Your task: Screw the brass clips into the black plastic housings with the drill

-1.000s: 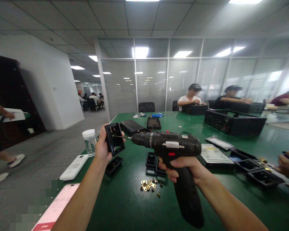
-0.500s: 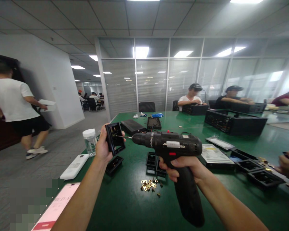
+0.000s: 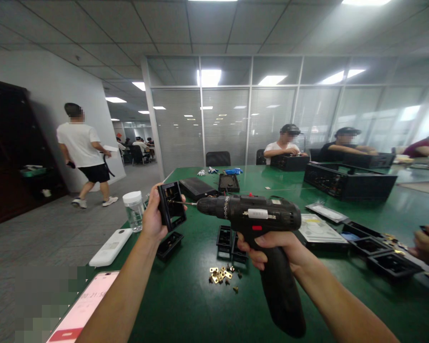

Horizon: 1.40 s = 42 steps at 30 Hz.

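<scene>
- The left grip [image 3: 153,220] is closed around the edge of a black frame [image 3: 164,209], holding it upright and slightly tilted above the table [image 3: 200,305]. Firm, even pressure should stop it twisting without bending its thin walls.
- The right grip [image 3: 280,243] is wrapped around the handle of the drill [image 3: 250,209], level with the frame and pointing towards the left grip. A steady wrist matters here, as the tool looks heavy.
- The bit [image 3: 188,204] reaches into the frame's opening. Whether it sits in a screw head cannot be told; check that before pressing the trigger.
- Line the bit up straight with the screw, push lightly, run slowly and ease off once snug, since plastic-looking parts could strip or crack.
- Left fingertips show just beside the bit at the frame's far edge; they are safer clear of its line.
- Brass plates [image 3: 219,275] and loose screws [image 3: 235,289] lie left of the right grip, lower down.
</scene>
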### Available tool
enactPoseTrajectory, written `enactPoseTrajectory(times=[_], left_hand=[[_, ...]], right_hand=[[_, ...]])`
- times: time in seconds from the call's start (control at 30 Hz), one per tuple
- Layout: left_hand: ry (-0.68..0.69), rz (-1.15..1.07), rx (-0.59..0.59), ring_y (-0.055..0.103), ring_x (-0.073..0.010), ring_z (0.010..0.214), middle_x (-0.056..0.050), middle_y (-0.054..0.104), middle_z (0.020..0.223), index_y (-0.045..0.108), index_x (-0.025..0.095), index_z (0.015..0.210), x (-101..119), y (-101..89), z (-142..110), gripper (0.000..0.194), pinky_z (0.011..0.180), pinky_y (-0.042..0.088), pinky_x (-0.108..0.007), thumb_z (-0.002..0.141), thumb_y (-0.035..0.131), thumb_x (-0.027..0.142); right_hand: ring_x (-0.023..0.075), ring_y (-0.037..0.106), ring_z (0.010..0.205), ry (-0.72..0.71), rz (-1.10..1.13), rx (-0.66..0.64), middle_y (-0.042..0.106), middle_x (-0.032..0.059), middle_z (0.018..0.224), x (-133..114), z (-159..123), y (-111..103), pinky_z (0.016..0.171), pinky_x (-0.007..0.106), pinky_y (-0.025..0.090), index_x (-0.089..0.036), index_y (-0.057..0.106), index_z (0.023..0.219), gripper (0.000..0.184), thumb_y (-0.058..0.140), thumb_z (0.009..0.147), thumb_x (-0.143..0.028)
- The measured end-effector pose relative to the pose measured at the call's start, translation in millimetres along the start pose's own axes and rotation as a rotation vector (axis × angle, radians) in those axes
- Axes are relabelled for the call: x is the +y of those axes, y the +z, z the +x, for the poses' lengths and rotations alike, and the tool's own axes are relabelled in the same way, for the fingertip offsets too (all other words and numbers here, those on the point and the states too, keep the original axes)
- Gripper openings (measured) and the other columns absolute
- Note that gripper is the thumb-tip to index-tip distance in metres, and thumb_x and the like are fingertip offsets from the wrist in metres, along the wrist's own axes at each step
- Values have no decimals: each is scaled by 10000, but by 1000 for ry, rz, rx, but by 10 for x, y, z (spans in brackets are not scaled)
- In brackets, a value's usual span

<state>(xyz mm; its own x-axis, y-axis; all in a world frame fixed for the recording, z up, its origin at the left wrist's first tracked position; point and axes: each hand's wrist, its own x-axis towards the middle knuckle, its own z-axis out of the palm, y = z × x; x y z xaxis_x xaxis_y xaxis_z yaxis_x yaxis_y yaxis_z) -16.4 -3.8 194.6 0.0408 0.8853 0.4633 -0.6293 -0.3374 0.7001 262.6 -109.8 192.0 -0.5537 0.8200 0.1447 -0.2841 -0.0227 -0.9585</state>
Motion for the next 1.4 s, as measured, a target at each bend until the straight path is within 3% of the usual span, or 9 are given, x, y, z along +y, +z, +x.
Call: enactPoseTrajectory(times=[0.23, 0.77, 0.97, 1.2, 1.4], left_hand=[[-8, 53, -54, 717, -249, 676, -61, 709, 893, 482, 245, 1191, 3, -13, -9, 488, 552, 593, -383, 841, 654, 537], [-24, -28, -1, 727, -232, 731, -82, 717, 947, 537, 194, 1188, -2, -6, 12, 442, 591, 601, -345, 882, 622, 502], [40, -40, 12, 727, -230, 770, -38, 703, 867, 545, 208, 1152, -1, 36, 9, 376, 610, 604, -337, 885, 633, 459], [-44, -34, 13, 727, -232, 730, -71, 711, 918, 551, 185, 1192, 6, 0, 7, 433, 588, 608, -349, 893, 605, 493], [7, -41, 6, 728, -238, 796, -59, 707, 934, 564, 198, 1101, -2, 6, 9, 365, 627, 614, -349, 878, 634, 479]], right_hand=[[81, 381, 546, 2, 3, -2, 533, 77, 813, -16, -17, -10, 535, 333, 338, -240, 721, 877, 285, 704, 659, -423], [89, 366, 543, -3, -3, -16, 549, 89, 816, 3, 12, 1, 521, 339, 333, -250, 725, 878, 288, 706, 643, -415], [76, 372, 543, -4, -4, -9, 540, 83, 824, 12, 15, 9, 537, 340, 346, -236, 724, 883, 306, 713, 644, -428], [88, 362, 538, -17, 12, -39, 549, 95, 836, 45, 24, -25, 520, 341, 341, -248, 731, 903, 294, 686, 659, -407], [80, 367, 543, -3, 9, -29, 546, 87, 842, 29, 10, -21, 530, 332, 330, -243, 726, 899, 295, 697, 660, -413]])
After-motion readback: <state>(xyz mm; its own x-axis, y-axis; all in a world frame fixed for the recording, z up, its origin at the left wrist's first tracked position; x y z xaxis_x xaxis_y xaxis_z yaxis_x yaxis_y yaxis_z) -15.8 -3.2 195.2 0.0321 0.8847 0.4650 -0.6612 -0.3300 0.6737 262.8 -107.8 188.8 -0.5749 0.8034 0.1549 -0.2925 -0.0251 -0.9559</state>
